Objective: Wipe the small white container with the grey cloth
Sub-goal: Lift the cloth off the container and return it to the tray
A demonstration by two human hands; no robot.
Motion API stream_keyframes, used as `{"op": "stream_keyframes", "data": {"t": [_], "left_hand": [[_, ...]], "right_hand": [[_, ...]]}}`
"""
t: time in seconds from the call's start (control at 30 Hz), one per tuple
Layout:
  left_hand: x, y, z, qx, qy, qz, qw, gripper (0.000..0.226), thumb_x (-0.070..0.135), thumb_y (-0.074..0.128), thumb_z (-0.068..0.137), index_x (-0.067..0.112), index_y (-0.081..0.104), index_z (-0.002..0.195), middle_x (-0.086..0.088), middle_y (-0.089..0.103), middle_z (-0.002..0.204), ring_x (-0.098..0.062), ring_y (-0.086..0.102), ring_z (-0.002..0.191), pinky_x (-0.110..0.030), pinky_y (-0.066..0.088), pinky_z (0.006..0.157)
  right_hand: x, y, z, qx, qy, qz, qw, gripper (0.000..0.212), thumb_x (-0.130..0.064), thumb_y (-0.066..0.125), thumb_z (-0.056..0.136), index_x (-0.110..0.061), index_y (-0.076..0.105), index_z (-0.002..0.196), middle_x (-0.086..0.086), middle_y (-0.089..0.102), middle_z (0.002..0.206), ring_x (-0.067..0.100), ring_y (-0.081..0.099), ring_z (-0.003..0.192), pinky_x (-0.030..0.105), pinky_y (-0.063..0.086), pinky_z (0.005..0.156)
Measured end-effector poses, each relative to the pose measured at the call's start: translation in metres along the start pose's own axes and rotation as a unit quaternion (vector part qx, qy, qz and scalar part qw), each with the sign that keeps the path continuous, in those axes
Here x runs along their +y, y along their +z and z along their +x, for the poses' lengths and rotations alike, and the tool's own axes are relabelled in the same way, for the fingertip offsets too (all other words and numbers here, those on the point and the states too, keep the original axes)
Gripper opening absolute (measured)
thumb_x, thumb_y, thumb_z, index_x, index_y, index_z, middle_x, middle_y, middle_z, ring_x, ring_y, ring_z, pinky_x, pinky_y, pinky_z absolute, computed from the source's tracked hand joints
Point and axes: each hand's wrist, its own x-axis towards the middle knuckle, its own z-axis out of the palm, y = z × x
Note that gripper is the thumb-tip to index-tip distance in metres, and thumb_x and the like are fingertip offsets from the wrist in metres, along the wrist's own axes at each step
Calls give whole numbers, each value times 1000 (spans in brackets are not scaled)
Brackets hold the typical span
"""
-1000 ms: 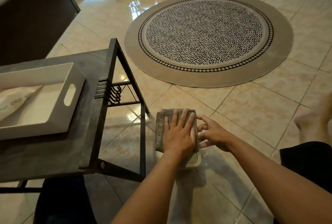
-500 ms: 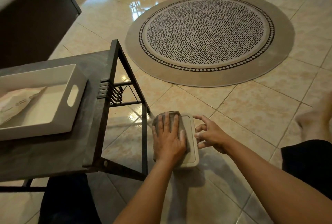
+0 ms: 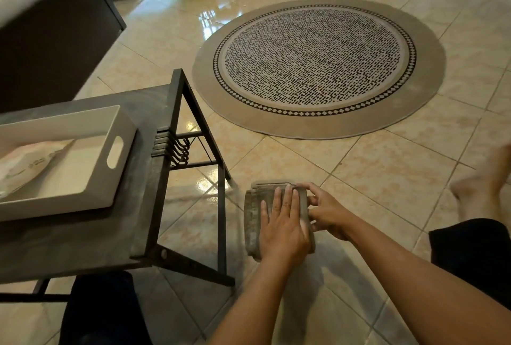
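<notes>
Grey cloth (image 3: 255, 214) has swept back right; it now covers the whole lid, bare half a second ago. Left hand (image 3: 284, 230) presses it flat, open-palmed. Right hand (image 3: 327, 213) pinches the small white container, probably at its edge, on the floor (image 3: 387, 178). Wiping mid-stroke.

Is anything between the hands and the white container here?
Only the grey cloth: it lies under the flat left hand and hides the container almost entirely. The right hand sits at the cloth's right edge. Nothing else visibly intervenes.
</notes>
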Motion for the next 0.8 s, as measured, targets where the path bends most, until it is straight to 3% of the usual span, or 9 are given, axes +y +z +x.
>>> {"op": "stream_keyframes", "data": {"t": [0.1,0.17,0.23,0.3,0.37,0.47,0.6,0.7,0.8], "left_hand": [[-15,-17,20,47,-22,-86,995,70,47,22,99,28,-15,154,5,-28,158,-18,-27,146,-53,-9,120],[-34,-21,24,102,-153,-205,961,84,62,36,94,28,-12,155,0,-18,163,-24,-13,150,-54,1,121],[-53,-23,21,35,-268,-356,895,97,69,52,83,21,10,156,-14,18,162,-36,28,144,-55,32,114],[-59,-28,15,-53,-287,-433,853,71,63,62,81,14,51,132,-13,61,127,-27,64,107,-48,55,93],[-59,-33,11,-22,-282,-387,878,41,54,66,85,18,61,104,-4,68,99,-18,67,86,-41,60,80],[-51,-47,9,94,-259,-268,923,18,35,65,91,22,54,99,0,62,92,-13,61,79,-30,53,66],[-32,-83,-2,147,-154,-249,945,18,21,60,94,25,45,104,0,60,94,-10,61,75,-27,57,61],[-20,-114,-17,178,-87,-265,944,21,23,59,96,25,45,111,1,62,100,-9,64,83,-28,60,67],[-13,-160,-38,228,-45,-311,922,19,24,58,97,27,46,111,8,64,95,-8,66,80,-24,59,64]], "right_hand": [[1,-7,-1,-1,0,5,1000,70,14,59,88,-28,42,141,12,67,119,31,74,85,44,63,63],[1,-16,-2,3,-2,1,1000,72,14,62,86,-29,42,140,18,65,116,35,75,87,47,64,65],[1,-21,-3,4,-4,-6,1000,71,14,62,86,-29,43,138,19,64,116,36,74,90,51,64,69],[-2,-23,-1,2,-7,-12,1000,70,14,63,86,-29,43,138,18,64,115,35,75,89,48,64,68],[-5,-22,0,5,-6,-17,1000,71,15,60,86,-28,43,139,19,64,113,35,75,88,45,64,64],[-8,-20,1,21,0,-22,1000,72,17,57,86,-28,42,142,22,63,108,33,73,87,45,64,65],[-14,-11,-1,84,9,-79,993,73,9,63,88,-26,40,148,14,61,96,24,65,80,40,64,67],[-35,-1,-9,181,-37,-192,964,64,-17,69,91,-25,40,148,6,58,113,19,59,91,36,57,78],[-82,15,-28,194,-124,-115,966,54,-35,59,97,-25,40,146,7,58,119,22,61,104,37,54,86]]}}
